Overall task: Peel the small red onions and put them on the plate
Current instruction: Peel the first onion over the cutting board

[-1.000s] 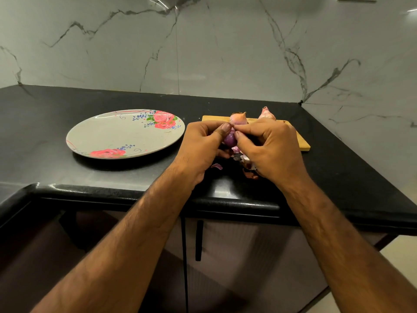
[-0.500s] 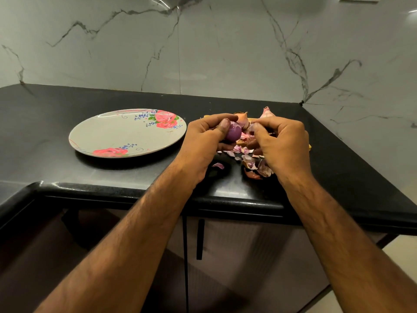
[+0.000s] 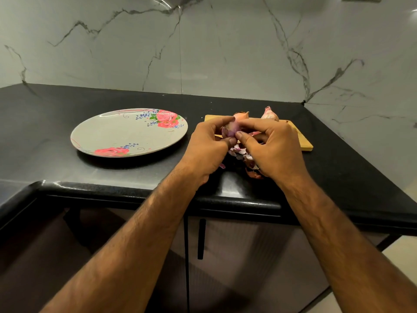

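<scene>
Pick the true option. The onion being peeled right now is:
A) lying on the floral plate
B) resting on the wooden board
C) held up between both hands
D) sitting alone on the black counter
C: the left hand and right hand pinch the purple onion between their fingertips, above the peel scraps and to the right of the plate.

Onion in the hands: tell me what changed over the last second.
The onion rose slightly and turned in the left hand's grip. The right hand pulled a little to the right, baring the peel scraps beneath, then came back to pinch the onion. Plate, board and the two unpeeled onions on it stayed put.
</scene>
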